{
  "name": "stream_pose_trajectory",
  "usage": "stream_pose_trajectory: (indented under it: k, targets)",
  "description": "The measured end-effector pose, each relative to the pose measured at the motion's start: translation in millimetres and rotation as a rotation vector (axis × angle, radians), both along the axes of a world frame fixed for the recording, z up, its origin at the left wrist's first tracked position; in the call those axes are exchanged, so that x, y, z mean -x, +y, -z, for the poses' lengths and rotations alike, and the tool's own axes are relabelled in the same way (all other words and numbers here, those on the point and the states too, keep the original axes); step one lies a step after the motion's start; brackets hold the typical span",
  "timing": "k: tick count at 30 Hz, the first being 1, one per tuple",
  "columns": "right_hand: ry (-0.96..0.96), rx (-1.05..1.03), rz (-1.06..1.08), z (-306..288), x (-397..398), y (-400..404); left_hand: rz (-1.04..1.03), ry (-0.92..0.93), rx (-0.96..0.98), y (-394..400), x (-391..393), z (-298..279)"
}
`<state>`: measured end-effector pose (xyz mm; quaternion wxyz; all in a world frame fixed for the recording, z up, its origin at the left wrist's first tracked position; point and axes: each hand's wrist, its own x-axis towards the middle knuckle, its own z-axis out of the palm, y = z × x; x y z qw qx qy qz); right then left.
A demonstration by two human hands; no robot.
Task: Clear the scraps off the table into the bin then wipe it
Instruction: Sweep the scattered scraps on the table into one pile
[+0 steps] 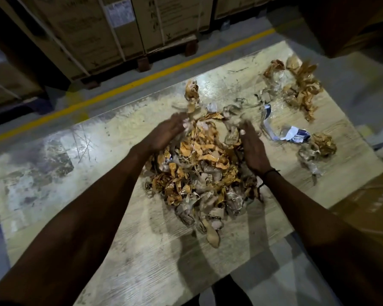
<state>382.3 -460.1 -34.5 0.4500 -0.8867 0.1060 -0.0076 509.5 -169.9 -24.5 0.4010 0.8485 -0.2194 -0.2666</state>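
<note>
Scraps (197,168), blurred hands seemingly cupping pile

Reaching forward with both bare forearms; left hand (164,133) and right hand (253,149) facing each other, palms inward, fingers extended, fingertips motion-blurred; dark band (271,172) circling right wrist.

The table (124,228) is pale and worn. A big pile of brown scraps (199,177) lies at its middle. Smaller brown scraps (301,89) lie at the far right corner, and white-blue paper (294,133) near the right edge.
</note>
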Motion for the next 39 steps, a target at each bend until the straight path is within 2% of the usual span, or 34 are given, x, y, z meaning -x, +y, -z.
stream_pose_trajectory:
  k: [2,5,9,12,16,21,24,28,34,39]
  targets:
    - [0.010,-0.009,-0.064,-3,5,7,0.033,-0.075,0.009,0,3,2]
    - [-0.049,-0.034,-0.045,-2,11,0,-0.163,-0.212,0.123,-1,3,-2]
    - [-0.090,-0.071,0.051,-4,11,-20,-0.327,-0.387,0.073,-15,-24,-5]
    - [-0.073,-0.065,0.022,-4,7,-30,-0.262,-0.321,-0.025,-41,-61,-1]
    - [-0.103,-0.084,0.023,-6,5,-32,0.006,-0.196,-0.220,-80,-83,-1]
    - [-0.104,-0.102,0.035,-14,22,-40,0.233,-0.240,-0.219,-84,-55,-1]
    - [-0.140,-0.047,0.019,-26,37,-54,0.205,-0.341,-0.148,-82,-36,-9]
    - [-0.156,-0.017,0.063,-43,56,-82,0.065,-0.392,-0.177,-100,-18,-29]
    - [-0.277,0.078,0.159,-38,74,-157,0.080,-0.412,-0.184,-164,8,-54]
    - [-0.199,0.098,0.329,-23,71,-217,0.040,-0.453,-0.224,-238,20,-46]
